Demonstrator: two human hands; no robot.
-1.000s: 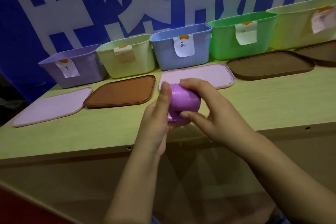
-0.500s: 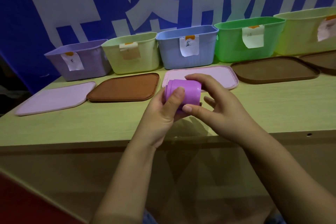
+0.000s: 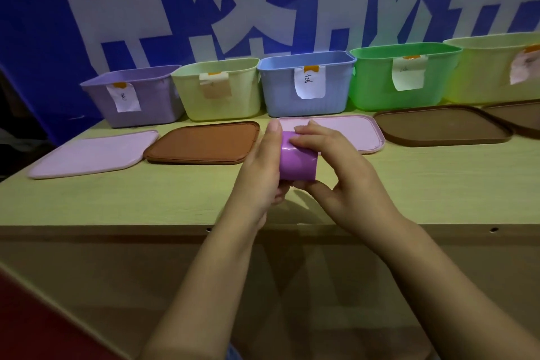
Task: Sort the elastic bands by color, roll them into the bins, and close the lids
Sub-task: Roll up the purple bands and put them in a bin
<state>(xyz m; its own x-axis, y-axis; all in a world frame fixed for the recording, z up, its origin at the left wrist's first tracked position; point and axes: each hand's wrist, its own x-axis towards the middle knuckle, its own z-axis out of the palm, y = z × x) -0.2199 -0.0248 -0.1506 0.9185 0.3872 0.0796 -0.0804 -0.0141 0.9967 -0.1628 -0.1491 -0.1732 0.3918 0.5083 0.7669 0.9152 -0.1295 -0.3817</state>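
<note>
Head view. A rolled purple elastic band (image 3: pixel 297 161) is held above the near half of the desk (image 3: pixel 117 202), between both hands. The left hand (image 3: pixel 260 172) grips its left end, fingers curled round it and thumb upright alongside. The right hand (image 3: pixel 347 181) pinches the roll, fingers (image 3: pixel 306 142) curled over the top and thumb beneath.

Five open bins stand in a row at the back: purple bin (image 3: pixel 137 96), pale yellow-green bin (image 3: pixel 217 88), blue bin (image 3: pixel 306 83), green bin (image 3: pixel 403 74), and yellow bin (image 3: pixel 496 67), each bearing a paper label. Lids lie flat before them: pink lid (image 3: pixel 93 153), orange-brown lid (image 3: pixel 204 142), second pink lid (image 3: pixel 356 131), dark brown lid (image 3: pixel 441 124).
</note>
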